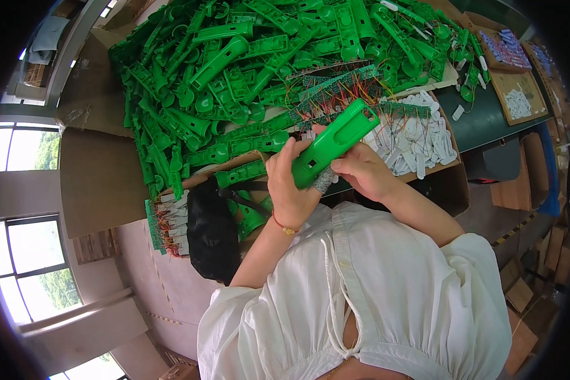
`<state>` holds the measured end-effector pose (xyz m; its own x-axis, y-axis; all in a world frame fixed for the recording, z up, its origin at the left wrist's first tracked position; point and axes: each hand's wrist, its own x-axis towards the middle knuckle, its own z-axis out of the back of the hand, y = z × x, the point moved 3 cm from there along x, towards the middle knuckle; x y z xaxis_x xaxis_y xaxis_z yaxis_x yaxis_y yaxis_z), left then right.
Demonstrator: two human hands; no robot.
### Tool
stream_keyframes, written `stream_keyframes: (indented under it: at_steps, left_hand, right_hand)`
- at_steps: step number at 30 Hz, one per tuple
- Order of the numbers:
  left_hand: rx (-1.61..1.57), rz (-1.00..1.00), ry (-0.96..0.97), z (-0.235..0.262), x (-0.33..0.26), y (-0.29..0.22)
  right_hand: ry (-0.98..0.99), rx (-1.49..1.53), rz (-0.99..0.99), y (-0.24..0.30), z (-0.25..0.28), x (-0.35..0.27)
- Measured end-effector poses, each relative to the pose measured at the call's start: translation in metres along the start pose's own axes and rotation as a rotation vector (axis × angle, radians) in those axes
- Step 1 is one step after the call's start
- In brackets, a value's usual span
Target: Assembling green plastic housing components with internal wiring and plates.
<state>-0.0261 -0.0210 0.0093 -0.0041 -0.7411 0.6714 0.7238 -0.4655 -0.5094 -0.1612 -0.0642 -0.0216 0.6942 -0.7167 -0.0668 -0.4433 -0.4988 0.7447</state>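
Tilted in front of my chest is a long green plastic housing (339,140), its smooth outer side up and its far end pointing to the upper right. My left hand (286,177) wraps round its near end. Against its right edge my right hand (365,171) is closed, thumb and fingers pinched at the shell; the fingertips behind it are hidden. Just under the housing a speckled grey piece (325,180) shows between my hands; I cannot make out what it is. Beyond lie green circuit boards (335,88) with red and yellow wires.
A big heap of green housings (234,69) covers the far side. White plastic pieces (418,149) fill a cardboard box at right. More wired boards (170,221) and a black bag (212,231) are at left. A tray of small white parts (518,103) sits far right.
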Motion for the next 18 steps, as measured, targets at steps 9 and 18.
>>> stream_keyframes:
  at_steps: [9,18]
  left_hand:
    - [-0.354,0.118,0.053,0.007,-0.006,0.007]
    - [0.035,0.529,-0.058,0.06,0.026,0.102]
  right_hand:
    - [0.018,0.067,0.029,-0.001,-0.006,-0.002]
    - [0.008,0.13,0.0,0.011,0.007,-0.011]
